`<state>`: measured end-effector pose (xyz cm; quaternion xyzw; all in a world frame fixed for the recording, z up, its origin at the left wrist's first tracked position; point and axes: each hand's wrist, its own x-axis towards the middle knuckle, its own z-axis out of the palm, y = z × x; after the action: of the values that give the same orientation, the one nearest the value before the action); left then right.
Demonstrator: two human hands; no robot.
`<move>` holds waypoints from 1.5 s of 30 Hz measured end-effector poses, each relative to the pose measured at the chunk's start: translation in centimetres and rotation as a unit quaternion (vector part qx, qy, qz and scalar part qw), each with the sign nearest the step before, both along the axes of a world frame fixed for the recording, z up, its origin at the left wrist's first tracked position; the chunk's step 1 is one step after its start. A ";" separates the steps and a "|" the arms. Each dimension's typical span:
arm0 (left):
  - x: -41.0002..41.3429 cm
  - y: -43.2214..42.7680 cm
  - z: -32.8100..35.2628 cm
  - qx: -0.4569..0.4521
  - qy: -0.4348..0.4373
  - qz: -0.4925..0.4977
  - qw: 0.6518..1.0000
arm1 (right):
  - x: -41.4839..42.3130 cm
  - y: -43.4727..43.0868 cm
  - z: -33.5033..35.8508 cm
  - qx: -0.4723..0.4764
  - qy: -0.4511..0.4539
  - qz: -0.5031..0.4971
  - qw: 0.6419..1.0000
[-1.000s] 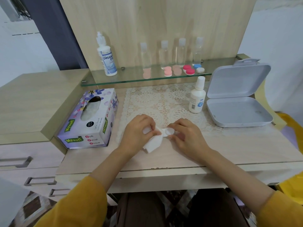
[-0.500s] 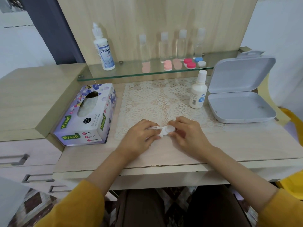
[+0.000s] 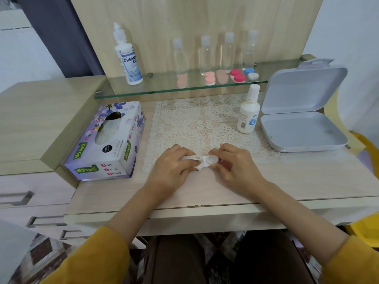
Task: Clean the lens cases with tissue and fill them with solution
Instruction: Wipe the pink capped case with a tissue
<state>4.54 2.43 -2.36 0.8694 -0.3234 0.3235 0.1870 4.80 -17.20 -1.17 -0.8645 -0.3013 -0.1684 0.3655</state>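
Left hand: curled round crumpled white tissue, pressed against the case.
Right hand: pinches small white plastic lens case, centre frame.
Purple floral cardboard tissue box: left; "Mysoft", "Soft Facial Tissue".
Tall white bottle: upper left; "DREAM".

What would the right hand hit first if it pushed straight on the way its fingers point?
Its fingers point left, at the lens case the right hand pinches. Pushed on, it would probably meet the tissue first, then the left hand holding it; depth is unclear.
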 end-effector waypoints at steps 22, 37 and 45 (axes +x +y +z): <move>-0.1 0.2 0.1 0.022 -0.014 0.021 0.999 | 0.1 -0.1 0.0 -0.006 0.003 -0.004 1.000; -0.3 0.2 0.4 0.003 0.006 0.018 1.000 | 0.2 0.1 0.0 -0.051 -0.025 -0.032 0.998; -0.6 0.0 0.5 0.003 0.003 0.042 0.999 | 0.1 0.2 0.0 -0.050 -0.016 -0.019 0.998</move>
<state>3.98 2.47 -1.91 0.8836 -0.2869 0.3276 0.1721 4.88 -17.00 -1.17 -0.8845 -0.2989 -0.1733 0.3136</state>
